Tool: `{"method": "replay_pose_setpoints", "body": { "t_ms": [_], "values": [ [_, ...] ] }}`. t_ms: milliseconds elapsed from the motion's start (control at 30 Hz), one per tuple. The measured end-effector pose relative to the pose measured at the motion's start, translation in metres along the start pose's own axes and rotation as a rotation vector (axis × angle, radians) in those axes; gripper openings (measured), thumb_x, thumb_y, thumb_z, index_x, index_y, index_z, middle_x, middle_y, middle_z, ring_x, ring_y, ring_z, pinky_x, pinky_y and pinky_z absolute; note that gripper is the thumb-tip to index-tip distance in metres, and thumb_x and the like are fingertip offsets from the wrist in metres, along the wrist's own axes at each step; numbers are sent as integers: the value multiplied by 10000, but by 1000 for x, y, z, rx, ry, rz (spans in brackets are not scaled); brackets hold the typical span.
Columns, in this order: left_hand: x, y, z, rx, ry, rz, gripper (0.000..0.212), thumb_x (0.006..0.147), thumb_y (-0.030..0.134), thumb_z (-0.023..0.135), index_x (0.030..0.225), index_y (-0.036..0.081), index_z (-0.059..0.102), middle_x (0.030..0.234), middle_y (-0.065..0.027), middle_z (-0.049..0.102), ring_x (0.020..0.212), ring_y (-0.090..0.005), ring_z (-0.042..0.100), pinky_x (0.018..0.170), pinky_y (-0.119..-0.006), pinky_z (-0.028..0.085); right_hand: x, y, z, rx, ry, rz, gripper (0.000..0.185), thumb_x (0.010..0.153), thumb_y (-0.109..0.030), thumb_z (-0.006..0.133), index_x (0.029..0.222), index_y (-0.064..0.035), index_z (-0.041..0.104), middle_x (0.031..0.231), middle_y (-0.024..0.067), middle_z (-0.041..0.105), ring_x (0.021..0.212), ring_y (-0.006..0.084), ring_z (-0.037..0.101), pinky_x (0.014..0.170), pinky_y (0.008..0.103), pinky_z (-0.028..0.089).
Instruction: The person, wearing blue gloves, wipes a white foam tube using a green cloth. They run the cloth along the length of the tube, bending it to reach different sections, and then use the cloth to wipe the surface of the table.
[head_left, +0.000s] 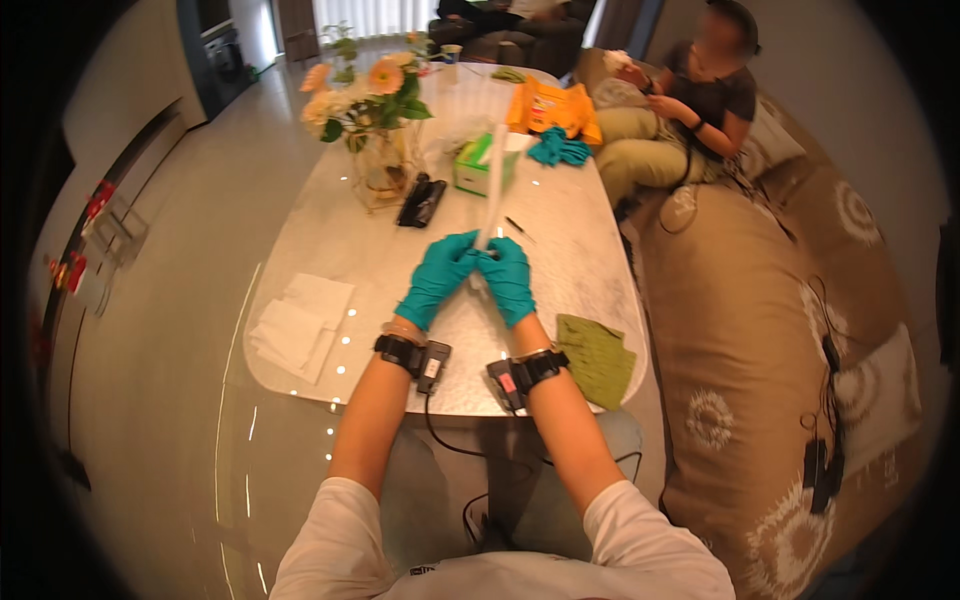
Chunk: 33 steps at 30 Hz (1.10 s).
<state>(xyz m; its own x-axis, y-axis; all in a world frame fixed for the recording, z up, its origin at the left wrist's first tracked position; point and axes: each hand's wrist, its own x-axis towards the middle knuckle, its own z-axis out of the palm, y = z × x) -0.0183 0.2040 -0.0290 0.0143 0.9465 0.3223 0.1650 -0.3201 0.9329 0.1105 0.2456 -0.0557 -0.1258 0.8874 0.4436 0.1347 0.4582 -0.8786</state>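
Note:
Both of my hands wear teal rubber gloves and meet over the near half of the marble-look table (300, 225). My left hand (441, 274) and my right hand (508, 279) are closed around the lower end of a long, thin white strip (496, 176). It rises from between my fingers and passes in front of a green and white tissue box (472, 171). Whether it is rolled or flat, I cannot tell. Just beyond my right hand lies a thin black tool (516, 224), perhaps a pen or small screwdriver.
White paper sheets (300, 330) lie at the left; a green cloth (595, 361) is at the near right. Farther off are a flower vase (381, 169), a black pouch (422, 201), teal gloves (559, 147) and an orange bag (553, 109). A person (709, 82) sits on the sofa (735, 300).

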Motion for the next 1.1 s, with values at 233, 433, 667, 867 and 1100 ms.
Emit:
{"method": "replay_pose_setpoints", "body": {
  "t_ms": [233, 433, 667, 867, 1100],
  "values": [
    [1, 3, 6, -166, 52, -106, 324, 866, 98, 587, 1158, -40, 558, 991, -65, 632, 856, -106, 577, 773, -237, 471, 2, 0, -10, 256, -75, 169, 145, 761, -131, 642, 845, -15, 618, 713, 68, 553, 644, 165, 547, 592, 298, 460],
    [0, 15, 0, -265, 3, -214, 307, 860, 92, 585, 1138, -37, 570, 954, -62, 640, 816, -107, 590, 738, -237, 483, 8, 7, -14, 399, -180, 242, 121, 794, -77, 602, 883, 2, 618, 767, 26, 596, 684, 97, 543, 611, 248, 465],
    [-2, 20, 0, -323, -12, -162, 332, 858, 136, 595, 1149, -22, 576, 953, -70, 649, 791, -119, 593, 728, -260, 483, 4, -11, -30, 645, -250, 309, 90, 839, -89, 591, 879, -18, 629, 811, 30, 628, 709, 103, 584, 645, 231, 491],
    [0, 14, -4, -385, -46, -169, 330, 855, 129, 588, 1151, -15, 581, 917, -57, 653, 766, -111, 587, 698, -252, 479, 5, -19, -34, 663, -293, 345, 116, 845, -113, 595, 913, -24, 622, 825, 32, 629, 742, 116, 599, 671, 240, 493],
    [1, 19, 7, -326, 33, -164, 346, 872, 153, 580, 1179, -6, 563, 929, -44, 632, 794, -105, 578, 723, -250, 479, 8, -11, -33, 511, -244, 318, 120, 824, -137, 592, 867, -31, 628, 787, 37, 638, 706, 117, 599, 637, 238, 474]
  ]
}}
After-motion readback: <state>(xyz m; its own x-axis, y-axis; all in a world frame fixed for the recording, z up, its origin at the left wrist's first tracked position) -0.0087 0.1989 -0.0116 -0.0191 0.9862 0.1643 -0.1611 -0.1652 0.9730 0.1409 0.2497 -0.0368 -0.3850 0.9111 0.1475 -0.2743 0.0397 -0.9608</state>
